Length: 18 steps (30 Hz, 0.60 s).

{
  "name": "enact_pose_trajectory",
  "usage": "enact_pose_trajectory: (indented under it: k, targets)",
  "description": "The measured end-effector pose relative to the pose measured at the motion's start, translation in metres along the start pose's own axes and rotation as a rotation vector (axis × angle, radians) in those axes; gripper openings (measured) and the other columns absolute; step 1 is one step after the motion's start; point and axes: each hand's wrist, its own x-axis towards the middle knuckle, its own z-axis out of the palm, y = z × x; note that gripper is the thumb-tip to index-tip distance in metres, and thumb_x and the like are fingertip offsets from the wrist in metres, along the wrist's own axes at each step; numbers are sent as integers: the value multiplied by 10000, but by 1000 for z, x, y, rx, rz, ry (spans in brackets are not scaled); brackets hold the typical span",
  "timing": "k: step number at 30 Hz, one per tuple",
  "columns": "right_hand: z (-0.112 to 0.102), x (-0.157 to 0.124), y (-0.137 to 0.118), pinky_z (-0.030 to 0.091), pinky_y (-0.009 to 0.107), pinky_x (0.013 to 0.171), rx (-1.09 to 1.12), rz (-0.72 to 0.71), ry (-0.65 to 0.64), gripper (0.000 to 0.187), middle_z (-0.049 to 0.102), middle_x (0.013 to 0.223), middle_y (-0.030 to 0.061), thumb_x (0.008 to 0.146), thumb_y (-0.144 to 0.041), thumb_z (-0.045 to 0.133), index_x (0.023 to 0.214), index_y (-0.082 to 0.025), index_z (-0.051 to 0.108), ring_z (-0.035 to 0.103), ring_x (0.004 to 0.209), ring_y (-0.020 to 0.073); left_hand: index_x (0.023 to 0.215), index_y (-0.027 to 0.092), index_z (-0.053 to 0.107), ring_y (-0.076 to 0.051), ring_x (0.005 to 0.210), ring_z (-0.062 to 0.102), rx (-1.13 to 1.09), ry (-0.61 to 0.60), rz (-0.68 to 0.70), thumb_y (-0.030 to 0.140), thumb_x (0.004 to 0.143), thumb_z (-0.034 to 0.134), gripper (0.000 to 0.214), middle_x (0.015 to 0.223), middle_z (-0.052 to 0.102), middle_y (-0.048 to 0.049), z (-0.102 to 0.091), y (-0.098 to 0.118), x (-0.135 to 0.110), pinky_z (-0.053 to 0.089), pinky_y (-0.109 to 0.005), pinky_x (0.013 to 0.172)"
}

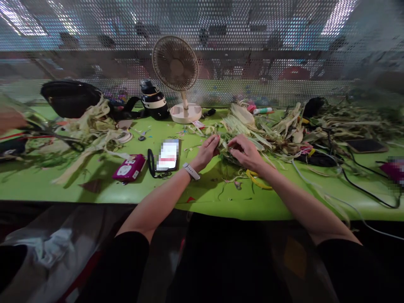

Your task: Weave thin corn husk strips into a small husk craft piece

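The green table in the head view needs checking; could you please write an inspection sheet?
Surface: glossy green tabletop, littered with scraps.
Job's things: heap of long, pale-green leafy strips, right of centre.
Clutter: purple box, black phone with lit screen, black bottle with pale band, round beige fan.
Hands: left hand and right hand by the heap's near side, fingers curled; grip unclear.
Cables: thin white cable, black cable, both at right.
Surroundings: grey perforated panel behind; another person's blurred hand at left.

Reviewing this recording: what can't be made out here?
Head view: smartphone screen content, masked by pixelation.
Head view: what, if anything, the left hand and right hand hold; too small, partly hidden by them.
Head view: purple item, cut off by the right edge and pixelated.
Head view: details behind perforated panel, obscured by its mesh.
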Motion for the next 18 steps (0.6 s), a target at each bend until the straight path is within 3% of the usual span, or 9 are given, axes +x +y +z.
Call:
enact_pose_trajectory:
  k: [3, 7, 13, 18]
  targets:
    - [0, 1, -1, 443, 315, 654, 83, 124, -112, 194, 579, 794, 19, 799, -335, 600, 928, -194, 566, 529, 690, 160, 777, 191, 506, -62, 585, 441, -32, -20, 30, 277, 949, 538, 196, 710, 435, 35, 0, 2, -1, 412, -153, 554]
    - [9, 2, 2, 425, 305, 590, 112, 170, -138, 369, 564, 723, -7, 742, -503, 713, 850, -217, 507, 520, 612, 145, 758, 195, 491, -69, 567, 410, -23, -55, 97, 295, 950, 548, 224, 694, 403, 37, -3, -3, 2, 384, -174, 534]
    - [15, 2, 12, 416, 276, 510, 356, 268, -219, 454, 533, 616, -44, 728, -600, 733, 712, -217, 489, 531, 503, 115, 731, 209, 429, -87, 533, 307, 199, -139, 287, 485, 940, 552, 367, 645, 332, 50, -8, -10, 8, 280, -228, 490]
    - [9, 3, 14, 392, 269, 497, 330, 266, -199, 420, 570, 584, -37, 766, -577, 724, 733, -217, 511, 511, 483, 107, 723, 212, 465, -118, 592, 378, 448, -22, 511, 467, 958, 528, 353, 646, 413, 24, -17, -3, 13, 349, -272, 584]
